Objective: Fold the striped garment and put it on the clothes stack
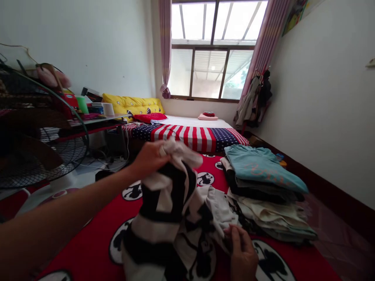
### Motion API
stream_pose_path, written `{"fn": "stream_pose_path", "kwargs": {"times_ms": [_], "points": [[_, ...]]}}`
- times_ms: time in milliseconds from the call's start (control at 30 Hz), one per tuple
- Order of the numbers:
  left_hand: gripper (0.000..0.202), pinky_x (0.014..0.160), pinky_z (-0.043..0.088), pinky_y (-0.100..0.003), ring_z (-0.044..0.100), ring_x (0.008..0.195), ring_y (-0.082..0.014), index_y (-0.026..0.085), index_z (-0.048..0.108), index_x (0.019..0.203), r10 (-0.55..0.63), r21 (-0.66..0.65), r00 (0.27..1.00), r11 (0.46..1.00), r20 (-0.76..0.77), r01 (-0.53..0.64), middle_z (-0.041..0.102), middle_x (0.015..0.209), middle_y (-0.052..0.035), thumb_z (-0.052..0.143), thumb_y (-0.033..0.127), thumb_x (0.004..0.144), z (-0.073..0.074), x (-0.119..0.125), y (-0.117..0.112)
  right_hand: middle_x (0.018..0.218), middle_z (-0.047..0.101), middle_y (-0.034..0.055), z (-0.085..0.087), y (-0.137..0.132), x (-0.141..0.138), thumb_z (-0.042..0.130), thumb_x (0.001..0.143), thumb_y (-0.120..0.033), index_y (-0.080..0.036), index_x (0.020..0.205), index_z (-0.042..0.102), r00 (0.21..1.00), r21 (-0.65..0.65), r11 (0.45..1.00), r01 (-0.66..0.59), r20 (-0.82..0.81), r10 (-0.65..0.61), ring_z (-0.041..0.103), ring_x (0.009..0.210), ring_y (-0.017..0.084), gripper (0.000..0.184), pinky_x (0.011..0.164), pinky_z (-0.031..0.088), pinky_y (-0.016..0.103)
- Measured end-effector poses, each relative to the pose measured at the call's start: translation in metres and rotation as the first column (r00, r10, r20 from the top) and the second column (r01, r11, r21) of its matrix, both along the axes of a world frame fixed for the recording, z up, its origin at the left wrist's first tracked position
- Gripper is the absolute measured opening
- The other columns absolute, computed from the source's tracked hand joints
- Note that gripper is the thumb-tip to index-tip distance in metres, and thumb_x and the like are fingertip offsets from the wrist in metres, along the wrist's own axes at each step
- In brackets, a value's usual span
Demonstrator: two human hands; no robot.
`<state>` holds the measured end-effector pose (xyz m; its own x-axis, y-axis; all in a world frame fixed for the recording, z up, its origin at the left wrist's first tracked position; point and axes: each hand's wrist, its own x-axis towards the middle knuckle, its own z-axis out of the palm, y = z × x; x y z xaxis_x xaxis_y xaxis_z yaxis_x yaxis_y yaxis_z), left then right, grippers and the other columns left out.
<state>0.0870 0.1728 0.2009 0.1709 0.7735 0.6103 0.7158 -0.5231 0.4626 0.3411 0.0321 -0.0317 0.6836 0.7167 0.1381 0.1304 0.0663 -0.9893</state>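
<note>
A black-and-white garment hangs bunched up in front of me, over a red cloth printed with white circles and black figures. My left hand is closed on its whitish upper edge and holds it raised. Lower down on the right, my right hand pinches a thin edge or corner of the same garment between thumb and fingers. Behind it lies a crumpled white garment on the red cloth. The garment's lower end runs out of the frame.
A tall stack of folded clothes, light blue on top, stands at the right. A fan and a cluttered desk are on the left. Beyond is a bed with a striped, starred cover, below a window.
</note>
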Motion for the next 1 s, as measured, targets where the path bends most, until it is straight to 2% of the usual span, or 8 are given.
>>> {"fn": "stream_pose_path", "kwargs": {"times_ms": [133,233,333,400,467,600,833,1000], "points": [[0.035,0.074,0.042,-0.036,0.06,0.085,-0.0165,0.012,0.06,0.1,0.261,0.484,0.94,0.808,0.219,-0.337,0.066,0.089,-0.0011,0.054,0.043,0.085,0.084,-0.004,0.058,0.105,0.067,0.0102,-0.001,0.001,0.001,0.053,0.081,-0.058,-0.019,0.1,0.062,0.995,0.092,0.994,0.058,0.078,-0.066,0.062,0.098,0.025,0.044,0.084,0.05,0.035],[0.047,0.076,0.043,-0.035,0.06,0.091,-0.0172,0.011,0.052,0.11,0.309,0.544,0.876,0.692,0.37,-0.474,0.062,0.096,-0.0014,0.041,0.053,0.092,0.099,-0.009,0.088,0.114,0.062,0.0117,0.001,0.003,0.005,0.051,0.081,-0.06,-0.018,0.105,0.06,0.987,0.101,0.988,0.117,0.101,-0.127,0.059,0.105,0.026,0.049,0.086,0.049,0.037],[0.047,0.086,0.043,-0.038,0.056,0.104,-0.0232,0.008,0.046,0.117,0.38,0.42,0.899,0.796,0.215,-0.437,0.059,0.11,-0.012,0.036,0.048,0.096,0.055,-0.009,0.098,0.104,0.065,0.0117,0.0,0.007,0.006,0.048,0.08,-0.065,-0.017,0.107,0.061,0.999,-0.013,0.999,0.046,0.025,-0.045,0.064,0.089,0.024,0.057,0.074,0.054,0.035],[0.04,0.09,0.043,-0.039,0.054,0.111,-0.0269,0.006,0.048,0.119,0.333,0.235,0.939,0.923,-0.085,-0.306,0.056,0.118,-0.0178,0.041,0.036,0.093,-0.001,-0.007,0.094,0.101,0.066,0.0115,-0.002,0.01,0.002,0.048,0.08,-0.066,-0.017,0.105,0.062,0.998,-0.033,0.997,-0.064,0.001,0.064,0.065,0.081,0.023,0.058,0.066,0.054,0.032],[0.031,0.078,0.048,-0.031,0.062,0.095,-0.0227,0.015,0.06,0.106,0.189,0.1,0.946,0.981,-0.263,-0.168,0.062,0.107,-0.0093,0.061,0.026,0.077,-0.063,-0.006,0.085,0.103,0.067,0.0113,-0.006,0.014,-0.003,0.049,0.08,-0.065,-0.017,0.102,0.064,0.986,-0.024,0.986,-0.166,0.014,0.166,0.065,0.074,0.021,0.055,0.062,0.054,0.031],[0.051,0.073,0.052,-0.032,0.062,0.102,-0.0267,0.023,0.06,0.116,-0.093,-0.212,0.833,0.977,-0.546,-0.029,0.051,0.133,-0.0106,0.067,0.023,0.065,-0.143,-0.006,0.073,0.084,0.069,0.0085,-0.013,0.019,-0.009,0.047,0.082,-0.065,-0.018,0.094,0.068,0.964,-0.073,0.963,-0.258,0.048,0.261,0.065,0.066,0.02,0.053,0.059,0.053,0.029],[0.123,0.106,0.024,-0.06,0.004,0.143,-0.0432,0.033,0.014,0.151,-0.232,-0.157,0.524,0.97,-0.82,0.184,-0.007,0.16,-0.0126,0.08,0.014,0.048,-0.131,0.009,0.084,0.072,0.069,0.0062,-0.009,0.018,-0.011,0.044,0.079,-0.069,-0.021,0.077,0.07,0.937,-0.18,0.933,-0.311,0.108,0.333,0.064,0.066,0.021,0.055,0.062,0.051,0.027],[0.124,0.096,0.037,-0.057,0.026,0.135,-0.0475,0.04,0.024,0.147,-0.366,-0.286,0.348,0.922,-0.863,0.261,0.001,0.161,-0.0116,0.08,0.006,0.043,-0.133,0.034,0.093,0.074,0.07,0.0062,-0.006,0.017,-0.012,0.042,0.079,-0.07,-0.021,0.075,0.07,0.927,-0.202,0.923,-0.328,0.118,0.355,0.064,0.067,0.021,0.056,0.062,0.05,0.026]]}}
